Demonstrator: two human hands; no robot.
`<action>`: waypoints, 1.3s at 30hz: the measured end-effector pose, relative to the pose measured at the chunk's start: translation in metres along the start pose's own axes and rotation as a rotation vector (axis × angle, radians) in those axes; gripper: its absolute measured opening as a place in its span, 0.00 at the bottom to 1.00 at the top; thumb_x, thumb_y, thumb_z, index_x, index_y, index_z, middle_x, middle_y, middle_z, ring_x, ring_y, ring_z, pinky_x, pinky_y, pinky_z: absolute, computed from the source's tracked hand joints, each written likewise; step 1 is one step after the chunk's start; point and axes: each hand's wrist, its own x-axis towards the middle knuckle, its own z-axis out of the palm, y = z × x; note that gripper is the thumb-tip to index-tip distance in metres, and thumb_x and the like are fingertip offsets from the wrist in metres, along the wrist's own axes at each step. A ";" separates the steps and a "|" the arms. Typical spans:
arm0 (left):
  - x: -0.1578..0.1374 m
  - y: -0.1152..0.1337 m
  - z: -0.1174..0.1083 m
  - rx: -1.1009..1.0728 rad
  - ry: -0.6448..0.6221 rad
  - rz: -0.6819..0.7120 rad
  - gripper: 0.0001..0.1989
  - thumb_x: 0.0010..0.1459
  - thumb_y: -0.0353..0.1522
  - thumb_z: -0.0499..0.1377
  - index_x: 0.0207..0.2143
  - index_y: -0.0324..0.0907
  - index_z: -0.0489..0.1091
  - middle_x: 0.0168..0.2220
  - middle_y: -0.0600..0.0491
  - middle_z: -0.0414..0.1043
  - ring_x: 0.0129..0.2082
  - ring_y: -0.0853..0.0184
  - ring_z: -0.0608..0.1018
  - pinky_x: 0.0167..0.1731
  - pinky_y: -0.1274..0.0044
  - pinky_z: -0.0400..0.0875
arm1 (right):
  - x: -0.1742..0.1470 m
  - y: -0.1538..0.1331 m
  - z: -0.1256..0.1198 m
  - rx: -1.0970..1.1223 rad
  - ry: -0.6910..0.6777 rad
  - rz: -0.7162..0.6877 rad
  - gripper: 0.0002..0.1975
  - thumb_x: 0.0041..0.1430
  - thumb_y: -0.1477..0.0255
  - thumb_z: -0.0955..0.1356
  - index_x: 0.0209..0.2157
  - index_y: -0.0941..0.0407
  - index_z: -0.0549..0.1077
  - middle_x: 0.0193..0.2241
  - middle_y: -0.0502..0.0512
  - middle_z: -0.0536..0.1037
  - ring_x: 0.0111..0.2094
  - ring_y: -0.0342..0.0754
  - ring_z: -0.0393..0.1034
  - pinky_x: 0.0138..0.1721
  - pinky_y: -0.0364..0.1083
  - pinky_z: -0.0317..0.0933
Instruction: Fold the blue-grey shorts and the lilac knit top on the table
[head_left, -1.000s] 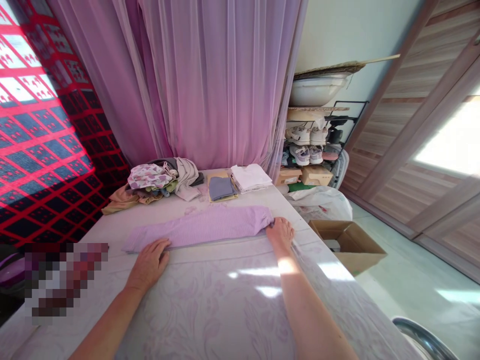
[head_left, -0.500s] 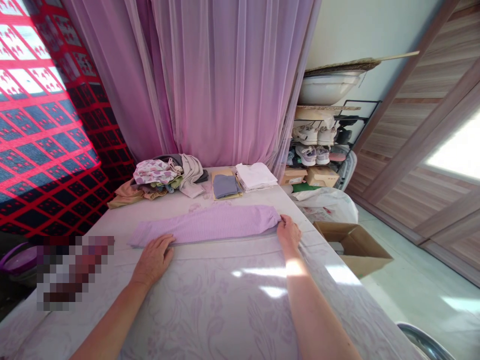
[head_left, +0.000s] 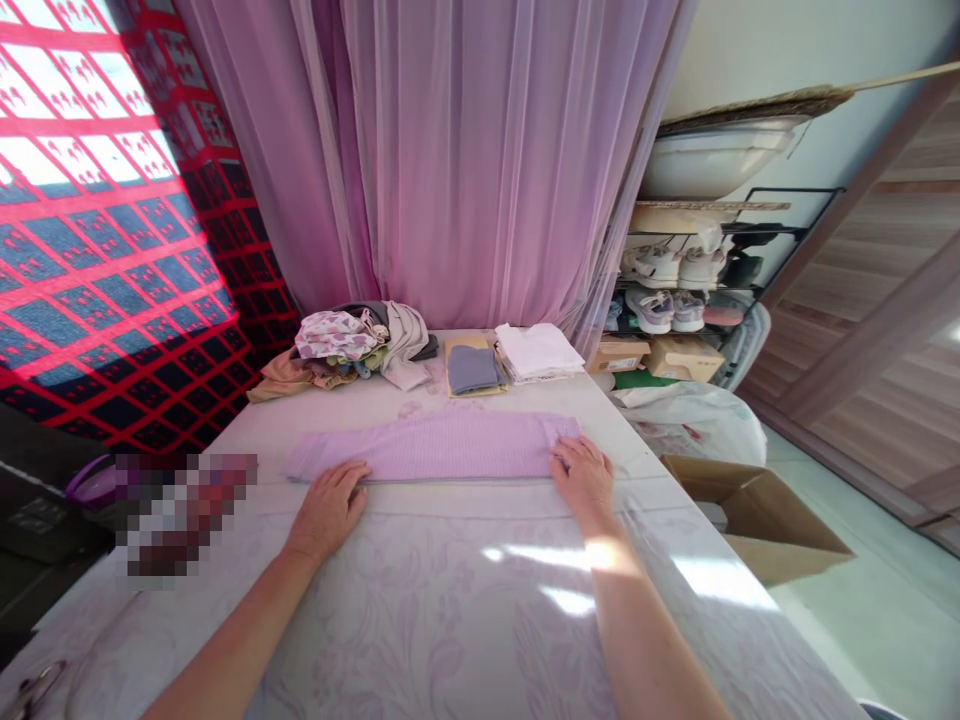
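A lilac ribbed garment (head_left: 450,447), folded into a long narrow strip, lies across the patterned cloth on the table (head_left: 420,610). My left hand (head_left: 328,510) rests on its near edge toward the left end, fingers stretched out and flat. At the right end, my right hand (head_left: 585,478) lies on the fabric with its fingers apart and pointing left. Neither hand grips the cloth. The strip's far edge bulges a little in the middle.
Behind the garment sit a heap of mixed clothes (head_left: 352,345), a folded grey-blue cloth (head_left: 476,370) and a stack of white folded cloths (head_left: 538,352). A cardboard box (head_left: 780,550) stands on the floor at right, below a shoe rack (head_left: 675,290). A blurred patch covers something at left.
My right hand has let go of the strip's right end and moved onto its top, fingers spreading. My left hand stays at the near edge. The camera view has shifted left.
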 end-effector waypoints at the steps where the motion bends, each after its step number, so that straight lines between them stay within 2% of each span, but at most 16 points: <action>1: 0.000 0.001 0.000 -0.004 0.001 -0.002 0.15 0.60 0.33 0.50 0.47 0.44 0.71 0.51 0.47 0.74 0.52 0.58 0.74 0.54 0.63 0.66 | 0.000 0.002 0.001 -0.001 0.005 0.026 0.11 0.58 0.71 0.64 0.36 0.50 0.79 0.49 0.53 0.77 0.58 0.56 0.59 0.57 0.58 0.49; 5: -0.002 0.004 -0.001 -0.026 0.002 -0.016 0.15 0.60 0.32 0.50 0.47 0.43 0.71 0.51 0.46 0.74 0.52 0.58 0.73 0.55 0.62 0.66 | 0.000 0.003 0.000 -0.041 0.027 0.073 0.12 0.59 0.69 0.63 0.36 0.49 0.79 0.48 0.52 0.78 0.58 0.58 0.58 0.56 0.60 0.49; 8: -0.002 0.005 -0.002 -0.043 0.016 -0.023 0.14 0.60 0.32 0.51 0.46 0.43 0.71 0.50 0.47 0.74 0.52 0.59 0.73 0.55 0.62 0.65 | 0.000 -0.003 -0.004 -0.080 0.081 0.020 0.12 0.60 0.69 0.62 0.34 0.51 0.78 0.47 0.54 0.78 0.59 0.59 0.57 0.58 0.63 0.46; 11: -0.002 0.006 -0.002 -0.056 0.024 -0.024 0.14 0.60 0.32 0.51 0.46 0.44 0.71 0.50 0.47 0.74 0.52 0.59 0.73 0.55 0.62 0.65 | 0.001 -0.016 -0.007 -0.019 0.110 -0.117 0.13 0.61 0.69 0.62 0.36 0.52 0.78 0.46 0.57 0.78 0.56 0.56 0.61 0.57 0.60 0.50; 15: -0.002 0.006 -0.002 -0.074 0.021 -0.028 0.14 0.60 0.32 0.51 0.46 0.44 0.71 0.51 0.47 0.74 0.52 0.59 0.73 0.55 0.62 0.65 | -0.002 -0.038 -0.001 0.201 -0.016 -0.359 0.12 0.59 0.69 0.63 0.37 0.51 0.79 0.40 0.54 0.80 0.45 0.50 0.70 0.51 0.51 0.61; 18: -0.003 0.003 -0.001 -0.121 0.029 -0.038 0.14 0.61 0.34 0.51 0.46 0.44 0.70 0.50 0.47 0.74 0.52 0.59 0.73 0.55 0.62 0.66 | -0.008 -0.048 0.003 0.276 -0.080 -0.445 0.09 0.57 0.68 0.66 0.35 0.50 0.79 0.39 0.53 0.81 0.44 0.49 0.71 0.49 0.50 0.63; 25: -0.007 -0.005 0.002 -0.176 0.141 -0.261 0.09 0.61 0.34 0.52 0.38 0.43 0.70 0.47 0.47 0.75 0.47 0.60 0.75 0.50 0.64 0.70 | -0.010 -0.046 0.007 0.294 -0.190 -0.414 0.10 0.58 0.68 0.65 0.31 0.50 0.79 0.40 0.53 0.80 0.45 0.51 0.71 0.49 0.52 0.63; 33: -0.006 0.001 -0.005 -0.123 0.201 -0.231 0.08 0.61 0.33 0.54 0.32 0.45 0.73 0.41 0.49 0.76 0.44 0.59 0.75 0.49 0.64 0.70 | -0.007 -0.044 0.008 0.374 -0.125 -0.448 0.13 0.61 0.65 0.63 0.30 0.51 0.78 0.36 0.53 0.81 0.41 0.50 0.74 0.45 0.51 0.66; 39: -0.007 0.001 -0.005 -0.108 0.243 -0.202 0.07 0.62 0.33 0.54 0.33 0.45 0.72 0.42 0.49 0.76 0.47 0.58 0.74 0.52 0.61 0.67 | -0.006 -0.045 0.004 0.385 -0.046 -0.454 0.12 0.61 0.67 0.63 0.29 0.52 0.77 0.34 0.55 0.81 0.38 0.50 0.75 0.43 0.51 0.67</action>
